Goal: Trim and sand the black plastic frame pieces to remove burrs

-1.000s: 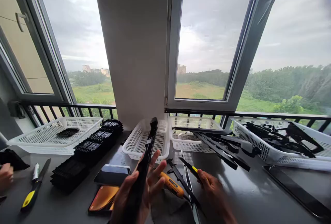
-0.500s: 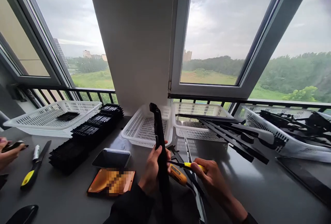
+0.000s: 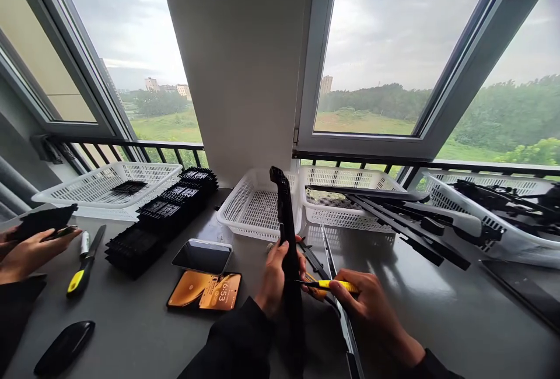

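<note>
My left hand (image 3: 275,279) is wrapped round a long black plastic strip (image 3: 290,251), which stands nearly upright with a hooked top end. In my right hand (image 3: 365,297) is a slim yellow-handled tool (image 3: 339,286) with a thin dark tip. That tip meets the strip's right side, beside my left fingers; whether it is a blade or a shaft I cannot tell. Behind the hands lie an orange-handled tool (image 3: 315,292), partly hidden, and a long metal rail (image 3: 345,323).
White baskets (image 3: 245,229) line the window side. Long black strips (image 3: 406,224) lie across one basket's edge. Stacked black grids (image 3: 144,242), two phones (image 3: 203,256), a yellow-and-black-handled knife (image 3: 83,274) and a black mouse-shaped item (image 3: 65,348) are left. Another person's hand (image 3: 37,253) holds dark pieces.
The view has shifted, so most things sit further right. My hands keep their holds, with the tool's tip still at the strip. At left, the other person's hands show a larger dark piece.
</note>
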Motion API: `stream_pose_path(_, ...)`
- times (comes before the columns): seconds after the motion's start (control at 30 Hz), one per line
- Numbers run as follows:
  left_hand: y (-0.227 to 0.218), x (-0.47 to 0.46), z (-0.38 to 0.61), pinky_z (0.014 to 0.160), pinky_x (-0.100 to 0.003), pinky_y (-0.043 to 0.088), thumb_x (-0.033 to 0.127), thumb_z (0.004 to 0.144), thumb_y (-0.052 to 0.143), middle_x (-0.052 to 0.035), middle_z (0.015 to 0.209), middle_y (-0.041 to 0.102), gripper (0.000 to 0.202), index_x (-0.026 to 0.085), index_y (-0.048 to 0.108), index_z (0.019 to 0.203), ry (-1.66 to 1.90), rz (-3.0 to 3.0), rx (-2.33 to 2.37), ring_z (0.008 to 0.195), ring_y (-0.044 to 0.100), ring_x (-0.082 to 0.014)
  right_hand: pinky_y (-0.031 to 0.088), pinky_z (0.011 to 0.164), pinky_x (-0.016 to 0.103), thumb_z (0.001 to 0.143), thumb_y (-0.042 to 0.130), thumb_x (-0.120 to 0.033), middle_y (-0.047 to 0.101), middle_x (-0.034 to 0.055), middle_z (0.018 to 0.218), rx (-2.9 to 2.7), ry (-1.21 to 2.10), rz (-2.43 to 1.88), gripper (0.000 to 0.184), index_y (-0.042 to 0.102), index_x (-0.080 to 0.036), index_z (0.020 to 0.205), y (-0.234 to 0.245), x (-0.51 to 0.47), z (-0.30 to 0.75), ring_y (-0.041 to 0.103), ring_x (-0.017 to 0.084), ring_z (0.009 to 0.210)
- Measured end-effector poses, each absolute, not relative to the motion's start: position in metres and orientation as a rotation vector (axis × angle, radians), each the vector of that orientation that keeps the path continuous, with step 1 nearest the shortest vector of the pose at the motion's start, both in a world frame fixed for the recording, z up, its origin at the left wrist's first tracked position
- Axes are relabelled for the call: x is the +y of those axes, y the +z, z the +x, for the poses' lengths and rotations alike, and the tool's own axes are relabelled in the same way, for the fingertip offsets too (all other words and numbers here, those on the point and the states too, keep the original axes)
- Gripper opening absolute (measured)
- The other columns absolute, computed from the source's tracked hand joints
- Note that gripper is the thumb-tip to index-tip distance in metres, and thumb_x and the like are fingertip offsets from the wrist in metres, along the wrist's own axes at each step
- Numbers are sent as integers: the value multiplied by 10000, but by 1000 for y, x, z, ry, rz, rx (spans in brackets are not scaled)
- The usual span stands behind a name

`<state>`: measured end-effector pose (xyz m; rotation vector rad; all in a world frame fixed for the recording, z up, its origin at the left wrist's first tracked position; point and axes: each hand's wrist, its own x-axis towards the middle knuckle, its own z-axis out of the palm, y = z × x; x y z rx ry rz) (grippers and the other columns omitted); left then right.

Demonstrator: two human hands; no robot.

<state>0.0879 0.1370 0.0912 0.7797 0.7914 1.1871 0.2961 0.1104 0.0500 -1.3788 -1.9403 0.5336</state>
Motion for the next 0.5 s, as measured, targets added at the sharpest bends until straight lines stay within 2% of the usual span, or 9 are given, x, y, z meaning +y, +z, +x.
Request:
stream_pose_path(0.2, 86, 139, 88, 427, -270, 495, 728, 869, 619, 11, 609, 646, 623, 167, 622, 1140, 1224, 810, 791, 480, 581, -172, 280, 572, 297, 972, 435, -735, 516, 4, 558, -1907, 540, -1447, 668, 575, -207, 587, 55, 108, 295, 435, 153, 544)
stream_pose_path(0.37, 79, 137, 91, 390, -253, 487, 767, 864, 624, 27, 657, 652, 708, 175, 567, 1249, 1173, 866, 791, 439, 552, -144, 268, 559, 289, 960, 452, -755, 469, -10, 534, -1850, 511, -1483, 682, 557, -208, 568, 53, 109, 296, 418, 148, 534)
stream_pose_path(0.5, 74, 135, 93, 360, -249, 469, 774, 844, 649, 28, 700, 666, 735, 166, 556, 1247, 1092, 928, 754, 387, 536, -123, 281, 572, 295, 990, 463, -719, 536, -1, 549, -1796, 473, -1479, 666, 613, -201, 600, 49, 112, 298, 445, 150, 535)
